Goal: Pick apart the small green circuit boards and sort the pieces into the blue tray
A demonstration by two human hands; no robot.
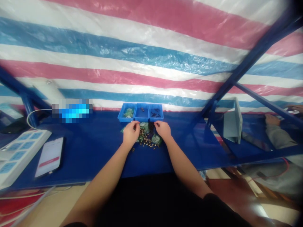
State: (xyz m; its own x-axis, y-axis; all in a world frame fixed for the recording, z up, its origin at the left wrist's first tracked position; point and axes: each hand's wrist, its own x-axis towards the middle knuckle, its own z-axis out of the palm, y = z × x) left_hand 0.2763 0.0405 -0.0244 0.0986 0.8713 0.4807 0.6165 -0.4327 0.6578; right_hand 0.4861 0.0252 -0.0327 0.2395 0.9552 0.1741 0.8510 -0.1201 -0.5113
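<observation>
My left hand (130, 134) is over the left side of a mixed pile of small parts (148, 138), thumb and fingers pinched together. Whatever sits in that pinch is too small to make out. On the pile's right side my right hand (163, 130) is also closed in a pinch, beside some dark pieces (151, 127); its contents cannot be told. The pile mixes brass-coloured bits, dark bits and a green packet (156, 139). Just beyond stand three joined blue bins: the left bin (121, 119) holds green packets, the middle bin (141, 119) a few brownish bits, the right bin (156, 119) dark slender pieces.
At the left of the blue table (94, 157) lie a phone (49, 156) and a white power strip (26, 157). Striped plastic sheeting (142, 56) hangs behind. Blue frame bars (227, 83) slant at right, near a grey holder (233, 121) and another person's sleeve (279, 135).
</observation>
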